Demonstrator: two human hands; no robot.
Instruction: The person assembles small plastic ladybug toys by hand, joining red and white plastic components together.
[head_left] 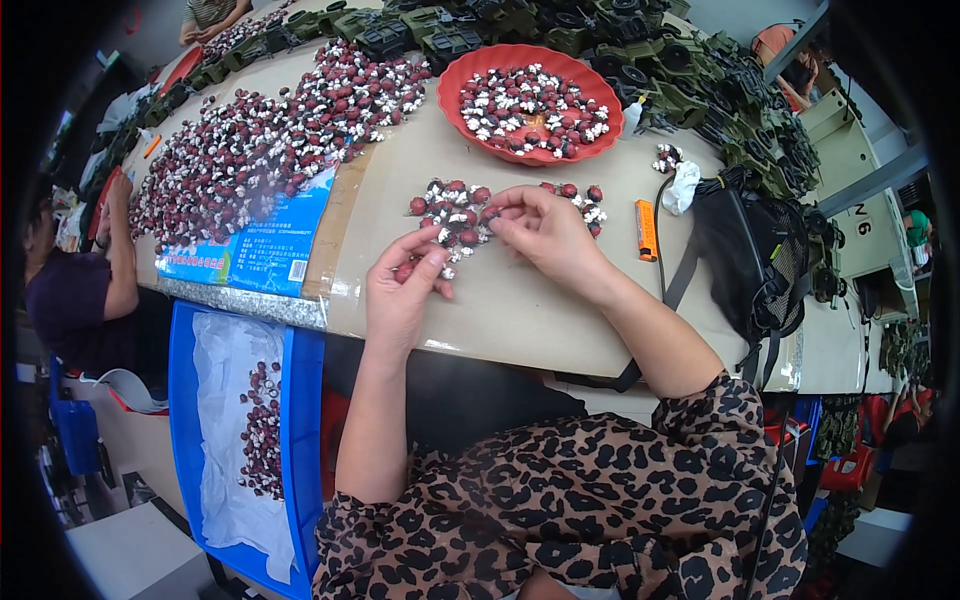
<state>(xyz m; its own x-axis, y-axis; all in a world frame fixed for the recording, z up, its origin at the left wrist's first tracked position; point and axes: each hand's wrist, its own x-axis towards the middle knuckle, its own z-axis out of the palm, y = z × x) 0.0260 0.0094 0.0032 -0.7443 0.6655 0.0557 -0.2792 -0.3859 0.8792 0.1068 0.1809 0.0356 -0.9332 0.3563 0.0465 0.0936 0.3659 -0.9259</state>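
Observation:
Close to the table's near edge, my left hand (400,285) is closed with its fingers bent round a small red-and-white toy piece (405,270). Just to its right, my right hand (545,235) pinches a small dark-red toy piece (489,214) between thumb and fingertips. A loose cluster of similar pieces (455,193), dark red, black and white, lies right behind and between both hands. More of them (594,214) sit beyond my right hand, which partly hides that group. The exact shape of each piece is too small to tell.
Behind the cluster stands a red scalloped bowl (455,115) of these pieces. A large heap (250,150) covers blue cardboard (265,245) at left. Green toy vehicles (680,60) line the back. An orange lighter (647,230) and black bag (750,250) lie right; a blue crate (303,400) stands lower left.

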